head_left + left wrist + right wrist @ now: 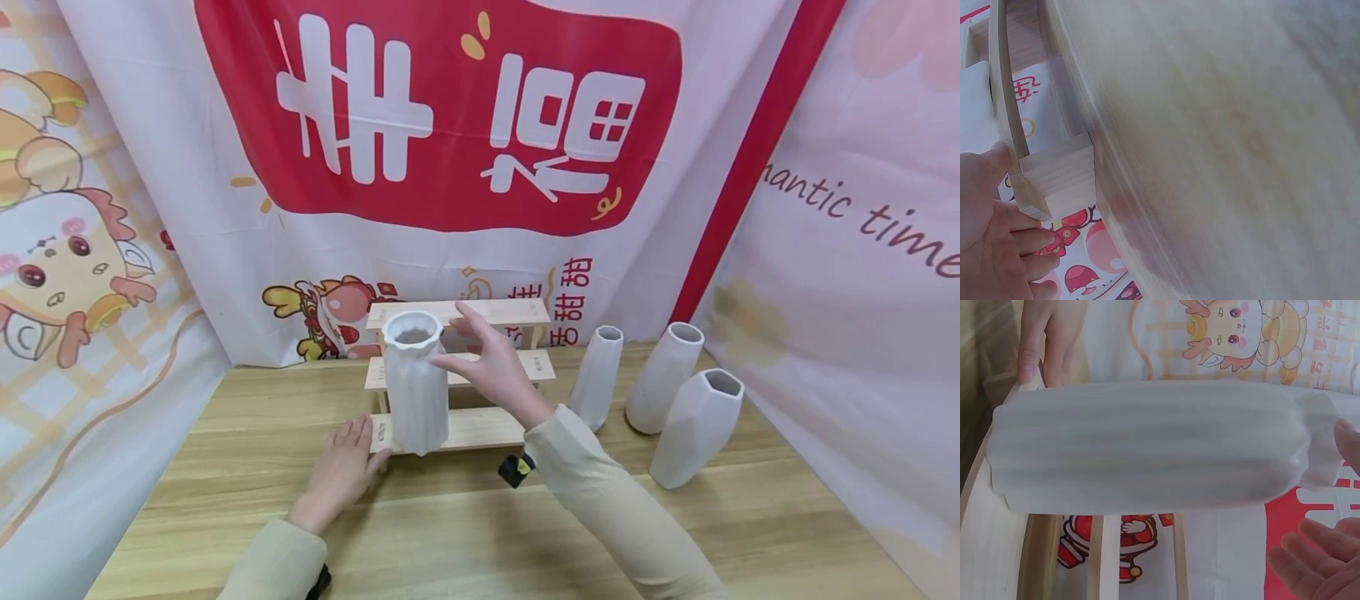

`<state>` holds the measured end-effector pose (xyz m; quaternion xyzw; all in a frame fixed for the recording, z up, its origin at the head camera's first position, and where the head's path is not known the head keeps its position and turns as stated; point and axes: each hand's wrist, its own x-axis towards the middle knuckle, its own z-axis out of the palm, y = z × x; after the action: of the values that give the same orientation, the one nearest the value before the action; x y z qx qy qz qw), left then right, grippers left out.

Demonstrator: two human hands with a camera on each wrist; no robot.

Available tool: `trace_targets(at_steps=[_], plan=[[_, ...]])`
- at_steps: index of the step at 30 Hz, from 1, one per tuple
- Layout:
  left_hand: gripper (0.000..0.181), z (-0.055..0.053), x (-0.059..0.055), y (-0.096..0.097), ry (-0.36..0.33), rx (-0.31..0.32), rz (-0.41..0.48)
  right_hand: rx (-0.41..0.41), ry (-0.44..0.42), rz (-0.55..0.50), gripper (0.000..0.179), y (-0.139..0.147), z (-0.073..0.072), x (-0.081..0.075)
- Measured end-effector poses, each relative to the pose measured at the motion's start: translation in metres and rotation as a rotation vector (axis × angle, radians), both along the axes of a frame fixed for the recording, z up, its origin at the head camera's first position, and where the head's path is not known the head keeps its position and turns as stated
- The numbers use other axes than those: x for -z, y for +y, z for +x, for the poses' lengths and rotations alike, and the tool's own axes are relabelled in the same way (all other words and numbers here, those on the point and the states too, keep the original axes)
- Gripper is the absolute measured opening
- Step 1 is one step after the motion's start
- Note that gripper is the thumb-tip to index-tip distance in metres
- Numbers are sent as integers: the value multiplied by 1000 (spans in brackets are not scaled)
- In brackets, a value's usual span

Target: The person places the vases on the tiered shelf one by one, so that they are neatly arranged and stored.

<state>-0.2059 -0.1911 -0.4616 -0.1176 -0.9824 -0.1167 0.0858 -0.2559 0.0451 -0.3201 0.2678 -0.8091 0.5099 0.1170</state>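
A tall white fluted vase (420, 392) with a wavy rim stands upright on the lowest step of a three-tier wooden display stand (487, 429). My right hand (491, 362) is beside the vase's neck, its fingers spread and apart from it. In the right wrist view, the thumb (1349, 444) is at the vase's rim; whether it touches cannot be told. My left hand (341, 467) holds the left end of the lowest step, thumb at the front edge and fingers round the end, as the left wrist view shows the board (1035, 203) between them.
Three more white vases stand to the right: a slim one (597, 379), a round-mouthed one (665, 379) and a faceted one (697, 429). A printed cloth (450, 192) hangs behind the wooden table (465, 533). Printed cloth also borders both sides.
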Motion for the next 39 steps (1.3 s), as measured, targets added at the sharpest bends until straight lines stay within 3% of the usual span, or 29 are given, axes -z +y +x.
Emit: trace_targets(at_steps=[32, 39], plan=[[64, 0, 1, -1, 3, 11, -12, 129, 85, -76, 71, 80, 21, -12], [64, 0, 2, -1, 11, 14, -15, 140, 66, -79, 72, 94, 24, -14]])
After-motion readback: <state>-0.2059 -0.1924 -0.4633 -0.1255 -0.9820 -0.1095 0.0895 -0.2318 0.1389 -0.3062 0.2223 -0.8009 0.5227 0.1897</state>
